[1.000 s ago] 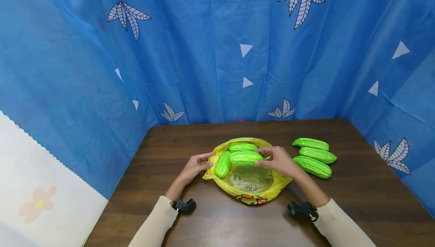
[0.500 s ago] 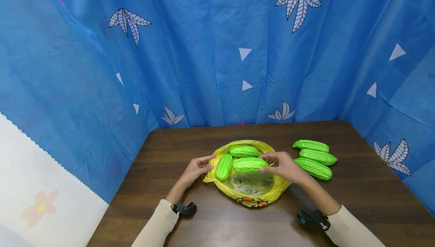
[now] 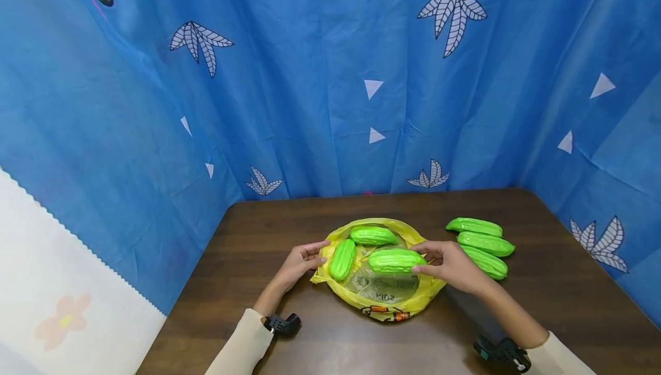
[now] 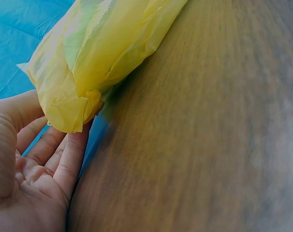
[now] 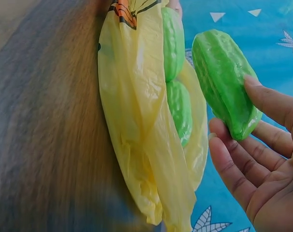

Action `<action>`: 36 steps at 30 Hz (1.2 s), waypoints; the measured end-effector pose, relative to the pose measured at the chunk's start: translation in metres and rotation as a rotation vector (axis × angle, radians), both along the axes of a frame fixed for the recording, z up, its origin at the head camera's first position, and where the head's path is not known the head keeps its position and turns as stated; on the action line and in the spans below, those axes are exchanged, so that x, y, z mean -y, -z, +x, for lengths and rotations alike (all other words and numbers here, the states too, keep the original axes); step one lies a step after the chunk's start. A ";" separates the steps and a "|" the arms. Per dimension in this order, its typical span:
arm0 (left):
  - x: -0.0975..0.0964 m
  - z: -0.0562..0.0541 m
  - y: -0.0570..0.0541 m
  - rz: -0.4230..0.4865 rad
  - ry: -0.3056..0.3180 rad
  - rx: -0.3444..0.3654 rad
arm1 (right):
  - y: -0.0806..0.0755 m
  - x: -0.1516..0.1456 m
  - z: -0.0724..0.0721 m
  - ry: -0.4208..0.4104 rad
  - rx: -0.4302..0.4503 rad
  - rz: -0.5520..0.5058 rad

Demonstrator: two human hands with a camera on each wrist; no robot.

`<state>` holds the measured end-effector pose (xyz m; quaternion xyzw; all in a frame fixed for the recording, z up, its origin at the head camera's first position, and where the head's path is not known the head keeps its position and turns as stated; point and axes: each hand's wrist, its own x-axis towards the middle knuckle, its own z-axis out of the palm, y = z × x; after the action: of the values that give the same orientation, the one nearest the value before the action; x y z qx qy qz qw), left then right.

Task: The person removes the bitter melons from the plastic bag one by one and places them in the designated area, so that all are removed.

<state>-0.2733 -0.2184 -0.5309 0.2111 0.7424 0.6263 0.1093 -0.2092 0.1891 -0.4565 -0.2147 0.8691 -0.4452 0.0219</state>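
From the left I count one white cloth (image 3: 103, 312), then one yellow bag (image 3: 428, 292), open-mouthed on the tabletop (image 3: 330, 343). Two gourds are inside it: a left gourd (image 3: 343, 259) lengthwise near my left hand (image 3: 298, 263), and a back gourd (image 3: 373, 235) across the far side. The held gourd (image 3: 395, 261) is over the bag's mouth, and a row of three gourds (image 3: 486, 243) lies to the right, six in all.

My left hand is partly closed, thumb and fingers pinching the bag's left edge. My right hand (image 3: 454, 263) has its thumb and fingertips around the right end of the held gourd, with the lower fingers loosely bent.

The cloth has a scalloped edge and a pale flower. The bag is thin, crinkled plastic, printed in orange and black on the front. The gourds are bright green, glossy and oblong, ridged along their length. Under them the tabletop is dark and wood-grained; behind hangs a blue curtain (image 3: 289, 105) with white leaves and triangles.
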 end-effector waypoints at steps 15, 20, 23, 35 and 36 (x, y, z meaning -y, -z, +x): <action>-0.002 0.002 -0.002 -0.006 -0.011 0.015 | -0.003 -0.030 0.022 0.048 0.017 -0.049; -0.001 0.001 -0.001 0.005 -0.010 0.030 | -0.007 -0.042 0.029 0.056 0.038 -0.062; 0.000 0.000 -0.001 0.014 -0.009 0.038 | -0.006 -0.048 0.032 0.077 0.034 -0.053; 0.000 -0.002 0.000 0.005 -0.012 0.025 | -0.003 -0.072 0.047 0.170 -0.005 0.018; 0.000 -0.002 0.001 0.004 -0.012 0.027 | -0.002 -0.074 0.048 0.174 -0.007 0.022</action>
<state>-0.2750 -0.2187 -0.5316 0.1983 0.7408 0.6315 0.1149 -0.1614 0.2635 -0.4542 -0.1395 0.8893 -0.4353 -0.0176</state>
